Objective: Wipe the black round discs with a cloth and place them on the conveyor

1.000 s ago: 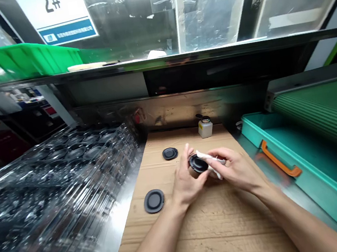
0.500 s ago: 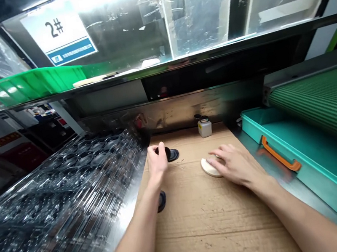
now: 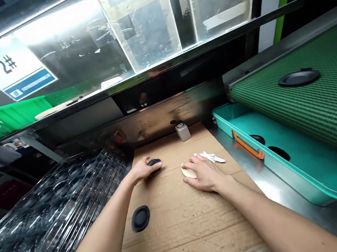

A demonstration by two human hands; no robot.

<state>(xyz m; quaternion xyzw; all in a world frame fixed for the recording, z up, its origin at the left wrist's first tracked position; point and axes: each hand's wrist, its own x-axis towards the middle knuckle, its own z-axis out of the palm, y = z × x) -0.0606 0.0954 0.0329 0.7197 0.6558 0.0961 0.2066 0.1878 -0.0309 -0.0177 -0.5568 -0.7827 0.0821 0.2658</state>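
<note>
My left hand (image 3: 142, 170) is closed on a flat, round black plastic piece (image 3: 154, 162) near the far left of a cardboard sheet (image 3: 178, 231). Its thumb lies along the near side of the piece, and the fingers are partly hidden. Closer to me lies a second round black piece (image 3: 140, 218) with a raised rim, untouched. My right hand (image 3: 204, 173) is curled over a round, cream-white pad (image 3: 188, 171) resting on the cardboard. A crumpled white cloth or tissue (image 3: 213, 156) lies just beyond that hand. A small white bottle (image 3: 183, 132) stands at the far edge, its cap flipped back.
Stacked clear plastic trays (image 3: 58, 216) fill the left side. On the right, a teal bin (image 3: 308, 182) with an orange handle holds black pieces. Above it runs a green conveyor belt (image 3: 281, 108) carrying black round pieces. A metal shelf with a green basket (image 3: 7, 119) spans the back.
The view has swung right. My left hand has lowered the black piece from upright toward the cardboard. My right hand remains on the pad, and the white cloth and the bin's black pieces now show.
</note>
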